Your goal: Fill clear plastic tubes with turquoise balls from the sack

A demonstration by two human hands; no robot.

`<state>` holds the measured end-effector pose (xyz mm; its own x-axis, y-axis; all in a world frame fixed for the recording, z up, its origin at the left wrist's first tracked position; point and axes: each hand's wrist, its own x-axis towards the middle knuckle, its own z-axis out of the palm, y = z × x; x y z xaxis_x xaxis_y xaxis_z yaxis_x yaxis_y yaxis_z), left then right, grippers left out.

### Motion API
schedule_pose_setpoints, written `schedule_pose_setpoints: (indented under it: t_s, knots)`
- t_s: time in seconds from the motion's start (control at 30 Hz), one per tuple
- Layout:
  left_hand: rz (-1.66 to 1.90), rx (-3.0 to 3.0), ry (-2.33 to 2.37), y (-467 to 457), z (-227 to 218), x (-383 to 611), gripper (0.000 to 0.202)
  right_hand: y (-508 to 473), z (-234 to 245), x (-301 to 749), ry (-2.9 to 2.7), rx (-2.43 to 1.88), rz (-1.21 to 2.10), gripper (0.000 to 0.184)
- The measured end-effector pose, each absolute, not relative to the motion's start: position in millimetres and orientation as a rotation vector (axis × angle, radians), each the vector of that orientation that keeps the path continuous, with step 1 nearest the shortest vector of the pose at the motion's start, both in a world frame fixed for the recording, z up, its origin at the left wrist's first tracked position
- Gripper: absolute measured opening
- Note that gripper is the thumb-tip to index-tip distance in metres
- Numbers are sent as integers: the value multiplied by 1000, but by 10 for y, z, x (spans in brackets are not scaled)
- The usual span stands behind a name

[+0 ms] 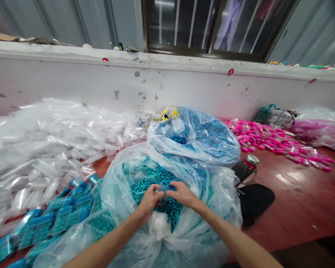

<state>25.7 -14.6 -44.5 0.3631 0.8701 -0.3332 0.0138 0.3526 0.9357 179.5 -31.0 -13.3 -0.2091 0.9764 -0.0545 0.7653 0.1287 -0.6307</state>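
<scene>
Both my hands are inside a big clear plastic bag [203,208] full of small teal beads [147,182]. My left hand [149,201] and my right hand [181,193] meet over the beads, fingers pinched on a small clear packet [162,189] with blue-teal beads in it. The packet is mostly hidden by my fingers. A second large bag of blue beads [201,134] stands just behind the first.
Filled teal packets [58,219] lie at the lower left. A heap of empty clear packets [44,141] covers the left. Pink filled packets [270,141] and a pink bag [321,132] lie at the right on the red table [301,201]. A black object [254,199] and a small jar [251,160] sit beside the bags.
</scene>
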Motion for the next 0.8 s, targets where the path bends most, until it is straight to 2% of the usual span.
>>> schedule_pose_setpoints:
  t_s: [0.07,0.2,0.3,0.4,0.53,0.67,0.8]
  knots:
    - [614,1408,1138,-168,-401,209,35,-270,-105,1813,-2103,-1673,822,13]
    - [359,2167,1326,-203,-332,85,17,-228,-95,1819,-2343,-1636,800,12]
    - [71,2364,1355,-206,-347,52,21,-235,-159,1711,-2499,-1625,734,15]
    - [-63,2349,1332,-181,-398,44,23,-271,-226,1585,-2587,-1620,680,21]
    - [-54,2224,1350,-120,-438,-27,16,-308,-208,1666,-2543,-1681,789,31]
    - [16,2016,1314,-34,-472,-59,15,-297,-214,1931,-2424,-1867,705,22]
    - [134,1727,1271,48,-594,141,20,-298,-365,1954,-2354,-2014,583,24]
